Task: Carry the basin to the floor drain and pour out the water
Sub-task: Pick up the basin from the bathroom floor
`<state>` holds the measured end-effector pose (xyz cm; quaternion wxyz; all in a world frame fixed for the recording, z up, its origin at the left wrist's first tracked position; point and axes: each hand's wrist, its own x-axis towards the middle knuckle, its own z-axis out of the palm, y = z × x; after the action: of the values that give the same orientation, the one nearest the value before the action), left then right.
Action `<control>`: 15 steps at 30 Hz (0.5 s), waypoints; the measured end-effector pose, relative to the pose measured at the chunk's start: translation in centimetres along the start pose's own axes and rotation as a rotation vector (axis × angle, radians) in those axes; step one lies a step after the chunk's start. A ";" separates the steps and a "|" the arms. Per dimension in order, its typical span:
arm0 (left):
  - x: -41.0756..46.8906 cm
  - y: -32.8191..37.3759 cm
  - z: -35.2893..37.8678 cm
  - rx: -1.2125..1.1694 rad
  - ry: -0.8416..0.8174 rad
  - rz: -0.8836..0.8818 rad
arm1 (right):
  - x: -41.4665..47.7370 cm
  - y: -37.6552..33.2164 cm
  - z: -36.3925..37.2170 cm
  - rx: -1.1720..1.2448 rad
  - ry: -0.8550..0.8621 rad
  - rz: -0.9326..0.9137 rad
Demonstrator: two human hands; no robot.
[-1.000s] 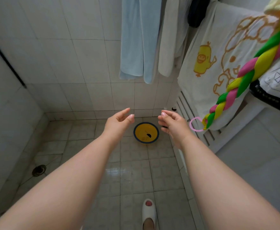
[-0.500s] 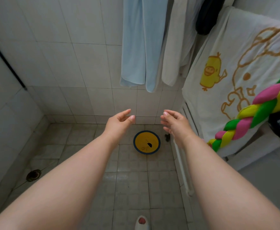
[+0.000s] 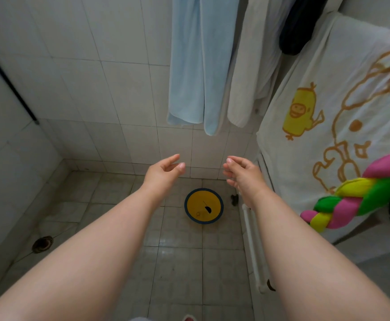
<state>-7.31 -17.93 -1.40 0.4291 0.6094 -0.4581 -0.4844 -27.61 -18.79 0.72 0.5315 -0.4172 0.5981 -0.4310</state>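
A round yellow basin (image 3: 203, 206) with a dark blue rim sits on the tiled floor near the back wall, with water and a small dark item inside. My left hand (image 3: 164, 173) and my right hand (image 3: 241, 173) are stretched out in front of me, above the basin and apart from it, one to each side. Both hands are empty, with fingers loosely spread. The round floor drain (image 3: 42, 244) lies at the left, near the side wall.
A light blue towel (image 3: 197, 61) and a white towel (image 3: 250, 66) hang against the back wall. A white cloth with a yellow duck print (image 3: 328, 107) and a braided pink, yellow and green rope (image 3: 356, 195) hang at the right. A white radiator pipe (image 3: 253, 239) runs along the right.
The view has moved closer to the basin and tilted up. Both arms stay stretched out with hands empty. The slipper at the bottom has almost left the view.
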 end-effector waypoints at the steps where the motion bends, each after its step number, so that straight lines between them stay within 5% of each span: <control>1: 0.3 0.0 0.1 -0.001 0.003 -0.003 | 0.3 0.0 0.0 -0.003 -0.004 0.002; 15: 6.4 -0.5 0.2 -0.023 -0.015 -0.070 | 5.5 0.4 0.9 -0.022 0.014 0.046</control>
<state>-6.74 -24.08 -3.15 0.4152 0.6166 -0.4340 -0.5089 -27.18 -23.98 -1.24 0.5323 -0.4061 0.6160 -0.4151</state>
